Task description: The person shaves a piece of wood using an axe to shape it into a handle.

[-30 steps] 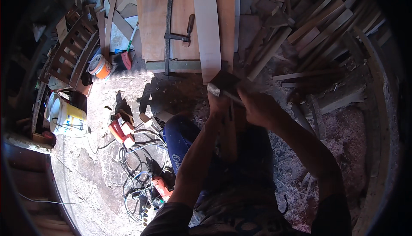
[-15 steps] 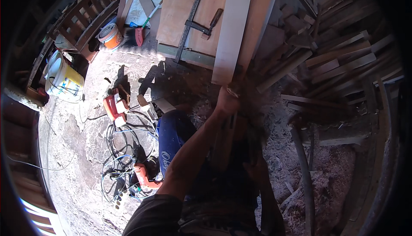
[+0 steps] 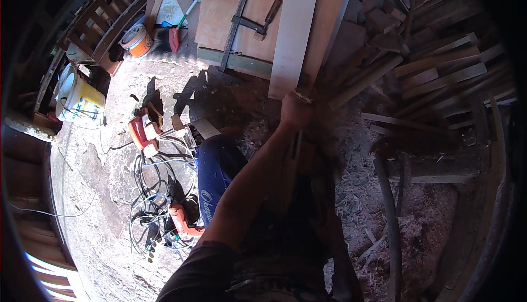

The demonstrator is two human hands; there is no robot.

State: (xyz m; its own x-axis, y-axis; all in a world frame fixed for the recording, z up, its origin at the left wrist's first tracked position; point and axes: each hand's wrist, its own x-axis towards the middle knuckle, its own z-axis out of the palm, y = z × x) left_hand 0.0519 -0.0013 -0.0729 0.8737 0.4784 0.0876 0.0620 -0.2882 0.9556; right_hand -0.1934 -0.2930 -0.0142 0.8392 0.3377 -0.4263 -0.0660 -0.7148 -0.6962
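Observation:
My left hand (image 3: 297,111) is closed at the near end of a pale board (image 3: 293,38), its fingers wrapped over something in deep shadow. Below that hand a long wooden piece (image 3: 285,178) with a dark slot runs back toward my lap. My right hand (image 3: 325,226) is low by my lap, too dark to make out its fingers or anything in them. The pale board lies lengthwise on a wide wooden panel (image 3: 217,19). A bar clamp (image 3: 250,24) with a wooden handle rests on the panel, left of the board.
On the floor at left are a red power tool (image 3: 144,132), an orange drill (image 3: 184,222) and tangled cables (image 3: 151,178). Two buckets, one white-yellow (image 3: 82,101) and one orange (image 3: 137,43), stand farther off beside a red brush (image 3: 174,38). Timber offcuts (image 3: 439,71) pile up at right.
My left hand has shifted slightly forward and to the right. My right hand has become harder to see in shadow. The whole view has tilted a little, sliding the panel and board upward.

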